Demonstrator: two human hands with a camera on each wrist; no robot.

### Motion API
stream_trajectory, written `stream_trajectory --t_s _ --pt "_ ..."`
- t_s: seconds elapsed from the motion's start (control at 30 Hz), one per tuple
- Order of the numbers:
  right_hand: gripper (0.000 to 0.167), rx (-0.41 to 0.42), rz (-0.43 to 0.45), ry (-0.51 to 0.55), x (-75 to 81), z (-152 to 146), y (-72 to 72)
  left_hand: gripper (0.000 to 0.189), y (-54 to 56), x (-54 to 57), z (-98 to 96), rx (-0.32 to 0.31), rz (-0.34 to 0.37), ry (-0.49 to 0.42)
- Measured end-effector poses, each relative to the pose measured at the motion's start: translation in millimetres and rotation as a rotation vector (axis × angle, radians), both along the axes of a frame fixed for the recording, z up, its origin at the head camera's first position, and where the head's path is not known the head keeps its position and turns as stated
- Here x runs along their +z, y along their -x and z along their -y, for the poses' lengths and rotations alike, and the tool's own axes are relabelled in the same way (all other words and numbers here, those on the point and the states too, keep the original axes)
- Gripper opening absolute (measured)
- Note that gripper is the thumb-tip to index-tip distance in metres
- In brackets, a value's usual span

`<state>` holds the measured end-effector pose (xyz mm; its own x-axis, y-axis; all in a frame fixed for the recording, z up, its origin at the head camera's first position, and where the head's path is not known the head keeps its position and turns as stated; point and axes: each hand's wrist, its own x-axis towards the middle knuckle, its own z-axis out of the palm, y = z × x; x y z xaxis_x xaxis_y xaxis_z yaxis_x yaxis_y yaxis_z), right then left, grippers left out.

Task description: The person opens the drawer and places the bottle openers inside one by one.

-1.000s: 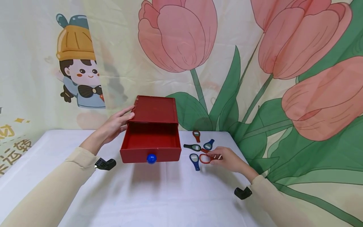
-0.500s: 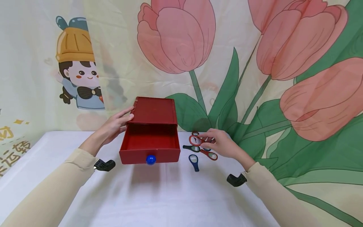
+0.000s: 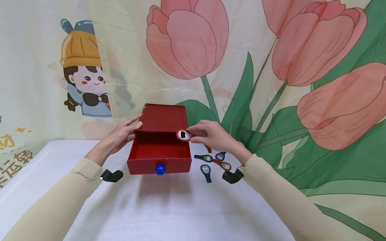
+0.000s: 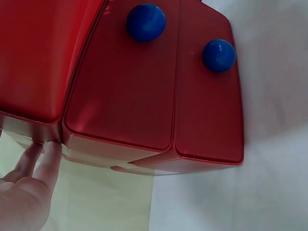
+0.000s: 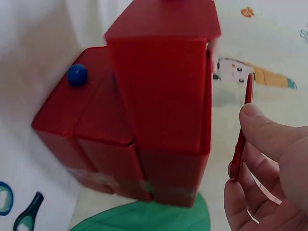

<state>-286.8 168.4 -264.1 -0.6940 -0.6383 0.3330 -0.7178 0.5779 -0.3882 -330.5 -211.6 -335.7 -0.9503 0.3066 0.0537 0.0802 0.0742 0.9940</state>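
My right hand [image 3: 214, 135] pinches a small red magnifying glass [image 3: 183, 135] by its handle. Its round lens end overlaps the right rear part of the pulled-out top drawer [image 3: 159, 165] of a red chest [image 3: 165, 117]. In the right wrist view the magnifying glass [image 5: 240, 139] shows edge-on between thumb and fingers, beside the chest. My left hand [image 3: 122, 132] rests against the chest's left side, its fingers fairly straight. The drawer has a blue ball knob [image 3: 160, 169], and its visible inside is bare.
Right of the chest, several magnifying glasses lie on the white table [image 3: 169, 214]: a blue one [image 3: 206, 172], a dark green one [image 3: 203, 158], a red one [image 3: 222, 164] and others partly behind my hand. Two lower drawers [image 4: 120, 82] stay closed. A tulip-printed cloth [image 3: 193, 40] hangs behind.
My right hand has lifted the red magnifying glass off the group and carried it left and up to the open drawer. My left hand has stayed on the chest.
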Motion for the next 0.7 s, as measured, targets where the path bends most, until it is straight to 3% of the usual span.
stream_trajectory --t_s 0.27,0.7 --pt "0.039 0.051 -0.006 -0.039 14.7 31 2.2 0.078 1.3 -0.4 -1.9 -0.004 0.001 -0.007" --pt "0.039 0.079 0.015 -0.142 12.6 70 8.4 0.078 1.0 -0.7 -0.7 0.002 -0.004 0.003"
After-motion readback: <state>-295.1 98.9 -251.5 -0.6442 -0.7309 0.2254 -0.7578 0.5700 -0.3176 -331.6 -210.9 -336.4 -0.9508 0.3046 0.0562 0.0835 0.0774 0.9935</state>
